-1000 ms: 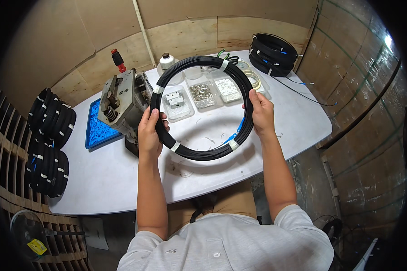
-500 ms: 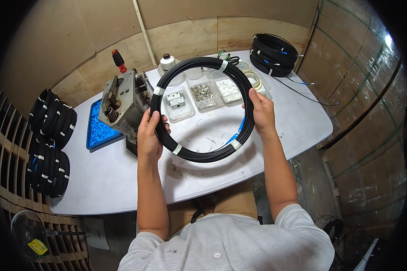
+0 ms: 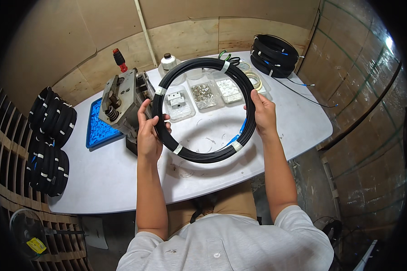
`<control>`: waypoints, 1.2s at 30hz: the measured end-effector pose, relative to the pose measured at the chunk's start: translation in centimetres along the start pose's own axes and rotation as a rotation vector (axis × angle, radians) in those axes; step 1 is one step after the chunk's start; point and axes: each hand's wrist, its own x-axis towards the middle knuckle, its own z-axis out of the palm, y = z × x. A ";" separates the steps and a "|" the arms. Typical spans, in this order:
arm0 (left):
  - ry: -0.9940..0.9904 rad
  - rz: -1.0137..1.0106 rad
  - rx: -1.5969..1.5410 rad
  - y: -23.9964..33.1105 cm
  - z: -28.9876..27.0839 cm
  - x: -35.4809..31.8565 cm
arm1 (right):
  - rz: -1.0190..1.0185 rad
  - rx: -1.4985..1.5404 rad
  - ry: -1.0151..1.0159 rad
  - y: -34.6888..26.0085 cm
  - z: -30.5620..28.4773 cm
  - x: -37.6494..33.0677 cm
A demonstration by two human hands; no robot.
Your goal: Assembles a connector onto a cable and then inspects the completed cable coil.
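A large coil of black cable point(image 3: 203, 156) is held up over the white table, tied at several places with white tape. My left hand point(image 3: 149, 137) grips its left side, thumb in front and some fingers behind, while the index finger sticks up off the cable. On the opposite side my right hand point(image 3: 264, 115) clasps the ring, its thumb along the front and fingertips curled through to the inside. Blue connectors point(image 3: 236, 136) lie along the coil's inner lower right edge, beside a tape band.
A metal press point(image 3: 126, 97) stands left, next to a blue tray point(image 3: 91, 145) of small blue parts. Clear bins point(image 3: 203, 97) of metal pieces sit behind the coil. More coils are stacked at back right point(image 3: 272, 56) and hang at left point(image 3: 49, 167). A white bottle point(image 3: 168, 62) stands behind.
My left index finger has lifted off the coil and now points upward. The coil has shifted very slightly to the right; the right hand keeps its grip.
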 end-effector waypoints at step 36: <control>-0.204 -0.333 0.668 1.7 -1.7 0.7 | -0.126 0.183 -0.140 2.2 -0.9 0.4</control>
